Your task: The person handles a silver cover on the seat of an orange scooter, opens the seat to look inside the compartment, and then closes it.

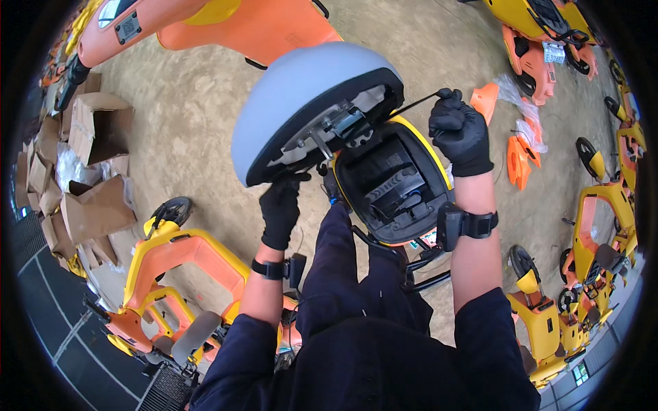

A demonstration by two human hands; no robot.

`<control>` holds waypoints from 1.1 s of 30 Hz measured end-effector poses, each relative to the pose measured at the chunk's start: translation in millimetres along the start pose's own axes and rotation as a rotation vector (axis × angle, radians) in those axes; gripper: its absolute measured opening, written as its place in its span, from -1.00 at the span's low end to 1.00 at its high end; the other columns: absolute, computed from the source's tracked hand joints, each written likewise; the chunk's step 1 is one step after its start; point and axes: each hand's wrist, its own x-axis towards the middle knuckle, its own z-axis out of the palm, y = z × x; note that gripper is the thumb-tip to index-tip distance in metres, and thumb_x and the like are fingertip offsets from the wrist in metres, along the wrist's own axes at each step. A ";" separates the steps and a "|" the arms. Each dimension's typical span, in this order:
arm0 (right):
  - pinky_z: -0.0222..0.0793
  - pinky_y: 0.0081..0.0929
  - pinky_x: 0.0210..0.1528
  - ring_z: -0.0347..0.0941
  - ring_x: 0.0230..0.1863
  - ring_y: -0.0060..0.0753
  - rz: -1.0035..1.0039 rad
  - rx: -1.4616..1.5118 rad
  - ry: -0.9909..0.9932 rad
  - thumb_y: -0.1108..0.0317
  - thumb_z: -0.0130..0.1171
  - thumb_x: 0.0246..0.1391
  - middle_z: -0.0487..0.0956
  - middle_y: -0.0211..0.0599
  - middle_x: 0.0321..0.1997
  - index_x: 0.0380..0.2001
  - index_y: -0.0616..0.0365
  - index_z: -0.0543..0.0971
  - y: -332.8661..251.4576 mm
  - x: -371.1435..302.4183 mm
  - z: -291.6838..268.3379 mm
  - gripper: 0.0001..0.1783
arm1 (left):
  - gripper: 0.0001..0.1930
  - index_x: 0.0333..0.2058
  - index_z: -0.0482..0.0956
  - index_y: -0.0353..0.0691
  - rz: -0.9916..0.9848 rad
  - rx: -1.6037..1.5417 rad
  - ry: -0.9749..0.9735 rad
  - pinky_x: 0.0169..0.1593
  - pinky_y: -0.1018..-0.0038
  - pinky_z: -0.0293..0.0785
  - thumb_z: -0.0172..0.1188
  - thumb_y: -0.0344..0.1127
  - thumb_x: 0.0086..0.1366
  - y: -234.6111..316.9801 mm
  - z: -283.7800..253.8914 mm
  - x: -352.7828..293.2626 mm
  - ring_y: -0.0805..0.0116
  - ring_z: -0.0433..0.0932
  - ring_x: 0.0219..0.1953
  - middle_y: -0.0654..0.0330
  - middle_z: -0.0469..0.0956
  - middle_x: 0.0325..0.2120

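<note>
Best draw black cord [417, 103] evenly w/ R hand [460, 133] clamped on it; steady seat [308, 85] w/ L hand [281, 209], can't tell if gripping.

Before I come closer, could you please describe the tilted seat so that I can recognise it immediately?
Find the yellow-rimmed black storage box in front of the dark trousers. The seat stands tipped up on its left, with the left hand at the seat's lower edge. Unlike the dark seats on other scooters, it is pale grey, dome-shaped and shows metal parts underneath.
</note>
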 end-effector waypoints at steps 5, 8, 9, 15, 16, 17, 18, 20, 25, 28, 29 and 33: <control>0.28 -0.65 -0.47 0.35 -0.52 -0.56 0.031 -0.932 0.262 0.27 -0.09 0.07 0.47 -0.36 -0.50 -0.25 0.22 0.40 40.6 -6.7 -20.0 -0.74 | -0.78 -0.21 0.45 -0.28 -0.265 -0.333 -0.146 -0.47 0.70 0.26 -0.01 -0.34 0.19 6.2 16.8 -7.3 0.62 0.31 -0.55 0.33 0.43 -0.52; 0.33 -0.57 -0.34 0.43 -0.37 -0.40 -0.025 -1.599 0.163 0.21 -0.01 0.01 0.49 -0.28 -0.43 -0.21 0.25 0.40 33.2 -10.0 -36.2 -0.65 | -0.68 -0.14 0.39 -0.32 -0.401 -0.643 -0.185 -0.38 0.63 0.37 0.01 -0.24 0.18 -5.3 26.0 -16.5 0.51 0.45 -0.44 0.23 0.48 -0.41; 0.33 -0.55 -0.30 0.43 -0.34 -0.35 -0.152 -1.885 0.065 0.19 0.01 -0.01 0.50 -0.26 -0.41 -0.21 0.26 0.39 23.4 -6.6 -55.9 -0.62 | -0.58 -0.09 0.32 -0.32 -0.562 -0.668 -0.184 -0.41 0.56 0.41 0.06 -0.17 0.15 -11.0 32.2 -15.7 0.41 0.49 -0.41 0.19 0.47 -0.34; 0.29 -0.43 -0.15 0.40 -0.15 -0.21 -0.519 -1.863 0.322 0.37 0.04 -0.10 0.48 -0.14 -0.20 -0.15 0.18 0.41 23.0 62.1 -94.9 -0.64 | -0.67 -0.20 0.33 -0.18 -0.598 -0.639 0.001 -0.54 0.56 0.36 0.10 -0.15 0.12 -61.7 78.3 18.8 0.45 0.45 -0.52 0.23 0.44 -0.40; 0.29 -0.43 -0.15 0.40 -0.15 -0.21 -0.523 -1.860 0.325 0.37 0.04 -0.10 0.48 -0.14 -0.20 -0.15 0.18 0.41 17.9 64.4 -93.9 -0.64 | -0.69 -0.23 0.35 -0.17 -0.559 -0.647 0.036 -0.56 0.56 0.34 0.06 -0.11 0.14 -64.3 84.4 22.7 0.47 0.43 -0.56 0.25 0.45 -0.45; 0.31 -0.40 -0.19 0.42 -0.19 -0.18 -0.498 -2.017 0.410 0.35 0.03 -0.13 0.50 -0.11 -0.26 -0.20 0.13 0.44 12.1 66.0 -92.1 -0.67 | -0.69 -0.23 0.35 -0.17 -0.558 -0.645 0.033 -0.56 0.56 0.34 0.06 -0.11 0.14 -69.9 84.5 24.0 0.47 0.43 -0.56 0.25 0.45 -0.45; 0.34 -0.38 -0.23 0.43 -0.22 -0.14 -0.460 -2.170 0.492 0.34 0.02 -0.17 0.51 -0.09 -0.31 -0.25 0.09 0.48 12.4 67.3 -86.8 -0.68 | -0.70 -0.23 0.36 -0.15 -0.571 -0.487 -0.042 -0.59 0.59 0.30 0.00 -0.08 0.17 -74.6 78.7 25.3 0.50 0.40 -0.61 0.28 0.45 -0.50; 0.34 -0.36 -0.23 0.42 -0.25 -0.08 -0.510 -2.159 0.448 0.39 -0.01 -0.19 0.51 -0.08 -0.35 -0.31 0.08 0.50 16.0 63.1 -77.4 -0.72 | -0.70 -0.23 0.37 -0.12 -0.585 -0.324 -0.107 -0.63 0.61 0.25 -0.07 -0.04 0.20 -82.3 69.0 22.8 0.53 0.37 -0.65 0.31 0.45 -0.55; 0.34 -0.30 -0.22 0.43 -0.26 -0.09 -0.236 -2.582 0.597 0.29 0.04 -0.18 0.51 -0.10 -0.34 -0.29 0.05 0.50 -1.6 49.1 -73.4 -0.71 | -0.65 -0.06 0.31 -0.09 -0.669 -1.532 -0.533 -0.65 0.66 0.14 -0.18 -0.11 0.23 4.2 99.9 21.1 0.56 0.29 -0.67 0.35 0.36 -0.62; 0.34 -0.29 -0.21 0.43 -0.27 -0.07 0.123 -2.639 0.600 0.27 0.03 -0.16 0.51 -0.06 -0.37 -0.30 0.07 0.51 42.1 49.5 -28.9 -0.72 | -0.62 -0.02 0.26 -0.16 -0.260 -0.724 -0.253 -0.35 0.53 0.24 -0.09 -0.22 0.18 -30.6 108.6 46.5 0.38 0.33 -0.35 0.20 0.37 -0.37; 0.34 -0.32 -0.21 0.43 -0.25 -0.08 0.153 -2.689 0.372 0.32 0.02 -0.16 0.50 -0.04 -0.35 -0.27 0.13 0.49 38.6 51.3 -43.1 -0.70 | -0.61 -0.02 0.25 -0.20 -0.174 -0.563 -0.275 -0.20 0.46 0.28 -0.05 -0.27 0.16 -37.1 115.4 50.5 0.29 0.34 -0.20 0.13 0.37 -0.26; 0.30 -0.42 -0.18 0.40 -0.22 -0.11 -0.440 -1.993 -0.058 0.16 0.08 -0.20 0.49 -0.05 -0.29 -0.22 0.18 0.45 41.0 55.3 -92.0 -0.56 | -0.61 0.02 0.14 -0.17 -0.019 -0.256 -0.464 -0.16 0.49 0.33 -0.17 -0.23 0.22 -26.0 120.1 54.3 0.35 0.34 -0.14 0.18 0.22 0.00</control>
